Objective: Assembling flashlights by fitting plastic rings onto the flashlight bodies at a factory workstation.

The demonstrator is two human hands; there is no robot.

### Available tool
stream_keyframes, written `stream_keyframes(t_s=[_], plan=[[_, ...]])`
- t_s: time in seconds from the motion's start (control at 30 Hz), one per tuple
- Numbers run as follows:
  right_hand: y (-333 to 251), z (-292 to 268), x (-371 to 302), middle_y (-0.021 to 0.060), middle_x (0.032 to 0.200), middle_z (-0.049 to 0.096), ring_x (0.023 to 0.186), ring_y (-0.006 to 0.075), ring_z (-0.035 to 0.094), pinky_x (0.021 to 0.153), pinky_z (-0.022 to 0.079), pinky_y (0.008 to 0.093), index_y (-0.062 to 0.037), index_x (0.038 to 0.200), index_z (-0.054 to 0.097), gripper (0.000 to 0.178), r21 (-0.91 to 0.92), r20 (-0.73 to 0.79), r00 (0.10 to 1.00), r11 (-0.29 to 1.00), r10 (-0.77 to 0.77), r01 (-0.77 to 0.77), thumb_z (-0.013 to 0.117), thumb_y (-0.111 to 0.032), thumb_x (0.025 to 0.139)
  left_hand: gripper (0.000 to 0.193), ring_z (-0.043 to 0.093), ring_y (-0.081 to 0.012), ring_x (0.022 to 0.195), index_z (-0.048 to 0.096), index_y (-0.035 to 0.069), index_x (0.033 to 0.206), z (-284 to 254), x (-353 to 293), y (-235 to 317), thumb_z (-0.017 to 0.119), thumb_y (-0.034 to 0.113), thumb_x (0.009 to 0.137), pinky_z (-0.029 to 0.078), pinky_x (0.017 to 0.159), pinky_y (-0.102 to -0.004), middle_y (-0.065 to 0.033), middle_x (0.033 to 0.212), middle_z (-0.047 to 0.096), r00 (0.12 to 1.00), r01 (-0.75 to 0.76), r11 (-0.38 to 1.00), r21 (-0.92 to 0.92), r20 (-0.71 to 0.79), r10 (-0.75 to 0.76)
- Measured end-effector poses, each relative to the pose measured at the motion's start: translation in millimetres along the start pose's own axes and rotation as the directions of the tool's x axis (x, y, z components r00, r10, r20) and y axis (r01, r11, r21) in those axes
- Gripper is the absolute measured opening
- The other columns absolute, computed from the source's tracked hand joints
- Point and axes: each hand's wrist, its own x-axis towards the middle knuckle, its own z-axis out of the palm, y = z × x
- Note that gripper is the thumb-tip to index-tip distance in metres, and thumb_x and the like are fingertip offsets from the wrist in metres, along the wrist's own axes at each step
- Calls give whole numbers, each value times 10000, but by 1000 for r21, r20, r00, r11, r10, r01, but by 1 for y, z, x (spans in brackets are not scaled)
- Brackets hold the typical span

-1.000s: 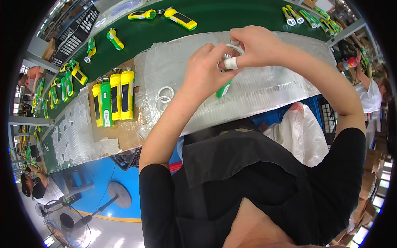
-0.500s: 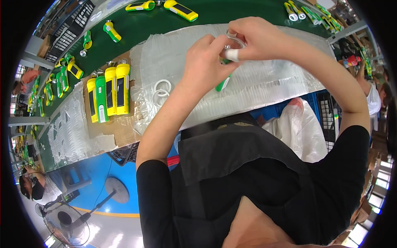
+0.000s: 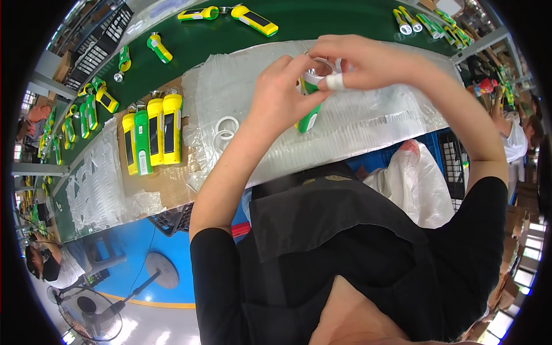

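Observation:
A green and yellow flashlight (image 3: 310, 121) stands tilted over the plastic-covered worktop, its wide head up. My left hand (image 3: 280, 86) is closed around its upper body, the thumb across the front. On the head sits a white ring (image 3: 310, 76), with the shiny reflector showing inside. My right hand (image 3: 362, 62) pinches the ring's far right edge between thumb and fingers; white tape wraps one digit. Two loose white rings (image 3: 226, 125) lie on the plastic left of my left forearm. Further left, several yellow and green flashlights (image 3: 172, 129) rest side by side on cardboard.
A green conveyor belt (image 3: 198, 35) runs along the far side, carrying scattered flashlights (image 3: 255, 20). A white sack (image 3: 422, 184) and a black crate (image 3: 451, 155) are below the worktop's right edge. A fan (image 3: 92, 313) stands on the floor at lower left. Other people sit at both sides.
Both hands have tilted the flashlight, so the ringed head and reflector now show more openly. My right hand has shifted slightly down, still at the ring.

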Motion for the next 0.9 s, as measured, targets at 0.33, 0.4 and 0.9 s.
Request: stream_keyframes(t_s=[0.33, 0.4, 0.9], plan=[[-8, -2, -22, 11, 941, 568, 838, 73, 552, 707, 462, 244, -63, 1124, 514, 333, 575, 83, 918, 733, 389, -363, 710, -189, 887, 1026, 660, -277, 960, 216, 109, 1511, -17, -17, -24, 834, 366, 734, 540, 801, -388, -198, 1124, 620, 868, 433, 785, -443, 442, -229], [-11, 6, -31, 28, 978, 576, 834, 113, 565, 735, 466, 258, -71, 1170, 526, 317, 579, 24, 949, 769, 315, -270, 652, -225, 923, 871, 674, -238, 814, 280, 65, 1471, -25, -21, -7, 749, 399, 818, 548, 723, -359, -170, 999, 646, 630, 738, 446, -506, 753, -190], [284, 74, -1, 228, 1066, 649, 1007, 431, 619, 835, 488, 450, -99, 1223, 555, 421, 368, -690, 284, 660, 666, -655, 429, -433, 1000, 690, 674, -353, 709, 431, 205, 1429, 37, 124, -222, 559, 617, 890, 545, 608, -403, -212, 961, 690, 870, 254, 751, 610, 195, -452]])
